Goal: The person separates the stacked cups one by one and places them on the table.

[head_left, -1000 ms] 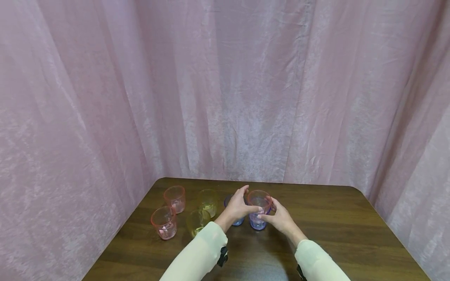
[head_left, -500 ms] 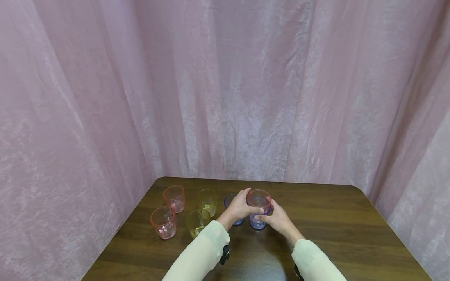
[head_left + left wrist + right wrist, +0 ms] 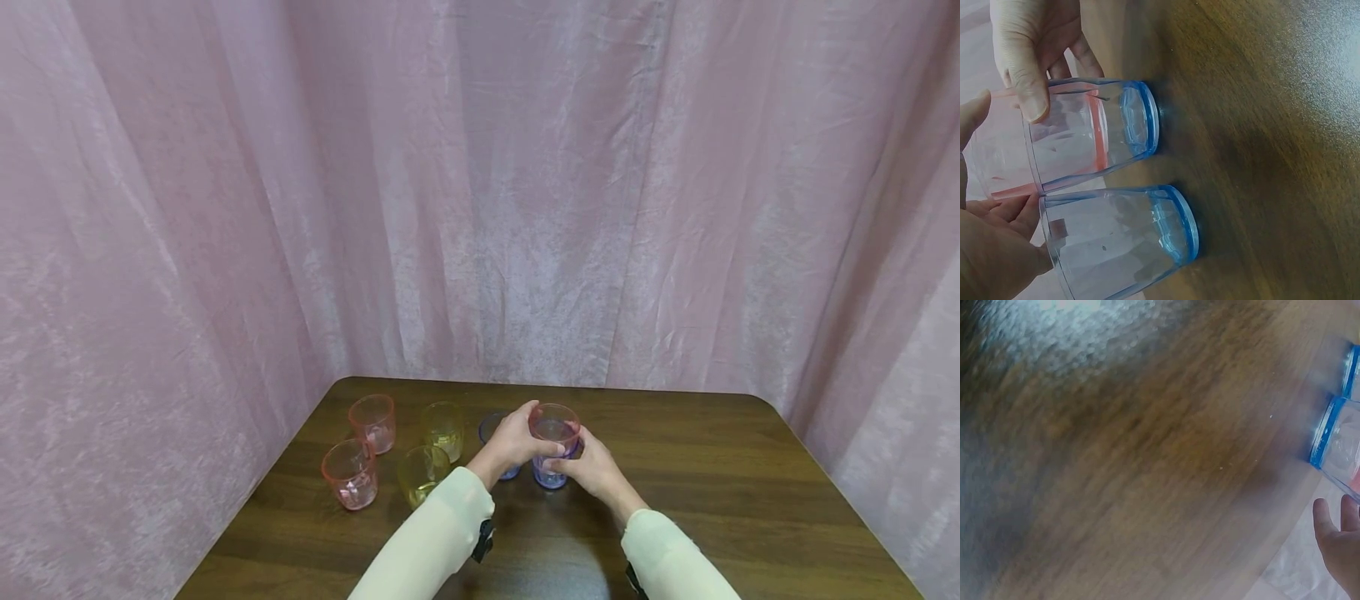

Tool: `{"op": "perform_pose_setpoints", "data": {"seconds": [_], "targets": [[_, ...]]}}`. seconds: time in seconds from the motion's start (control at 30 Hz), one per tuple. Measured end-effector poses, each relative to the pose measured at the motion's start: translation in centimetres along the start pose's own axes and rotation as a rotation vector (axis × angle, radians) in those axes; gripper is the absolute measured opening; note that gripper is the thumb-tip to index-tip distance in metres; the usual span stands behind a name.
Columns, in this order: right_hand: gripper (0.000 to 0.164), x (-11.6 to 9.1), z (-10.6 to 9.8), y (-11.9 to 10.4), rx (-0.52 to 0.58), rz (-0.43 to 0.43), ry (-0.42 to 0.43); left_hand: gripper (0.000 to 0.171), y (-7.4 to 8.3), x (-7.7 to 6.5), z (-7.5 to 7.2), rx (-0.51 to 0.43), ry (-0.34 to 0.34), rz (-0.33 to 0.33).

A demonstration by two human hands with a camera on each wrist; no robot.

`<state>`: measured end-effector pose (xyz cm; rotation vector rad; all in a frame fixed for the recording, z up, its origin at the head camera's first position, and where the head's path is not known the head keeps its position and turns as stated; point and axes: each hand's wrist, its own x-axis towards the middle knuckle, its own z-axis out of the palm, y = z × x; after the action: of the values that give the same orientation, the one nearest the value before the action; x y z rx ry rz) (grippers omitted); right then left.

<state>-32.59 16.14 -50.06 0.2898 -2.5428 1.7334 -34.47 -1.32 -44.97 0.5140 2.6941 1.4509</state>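
Observation:
In the head view, a clear pink cup (image 3: pixel 554 423) sits nested upright in a clear blue cup (image 3: pixel 550 481). My left hand (image 3: pixel 514 442) holds the pink cup near its rim from the left, thumb at the front. From the right, my right hand (image 3: pixel 597 472) grips the blue cup around its upper part; the left wrist view shows that thumb lying over the blue rim. The pink cup's lower part shows through the blue wall (image 3: pixel 1116 159). A second blue cup (image 3: pixel 1107 244) stands right beside them, partly hidden behind my left hand in the head view.
Two pink cups (image 3: pixel 349 479) stand at the left of the brown wooden table (image 3: pixel 712 483). Between them and my left arm are two yellow cups (image 3: pixel 444 435), the nearer one partly overlapped by the sleeve. Pink curtains (image 3: pixel 525 208) hang behind the table and at its sides.
The pink cup sits slightly lower in the blue cup than a second ago. Both hands have shifted a little with it; the other cups stay in place.

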Motion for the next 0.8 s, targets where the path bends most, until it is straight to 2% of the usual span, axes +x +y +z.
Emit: {"op": "perform_pose_setpoints", "data": {"seconds": [0.17, 0.43, 0.57, 0.8], "targets": [[0.083, 0.0, 0.1, 0.1, -0.034, 0.011, 0.024, 0.094, -0.1, 0.0, 0.1, 0.054, 0.018, 0.019], [0.083, -0.2, 0.6, -0.2, -0.071, 0.034, 0.069, 0.080, 0.0, -0.3, 0.2, 0.121, 0.094, 0.055], [0.082, -0.3, 0.6, -0.2, -0.081, 0.038, 0.074, 0.085, 0.1, -0.3, 0.0, 0.086, 0.112, 0.050], [0.091, -0.3, 0.4, -0.1, -0.109, 0.031, 0.073, 0.089, 1.2, 0.1, -0.6, 0.018, 0.129, 0.030]]}}
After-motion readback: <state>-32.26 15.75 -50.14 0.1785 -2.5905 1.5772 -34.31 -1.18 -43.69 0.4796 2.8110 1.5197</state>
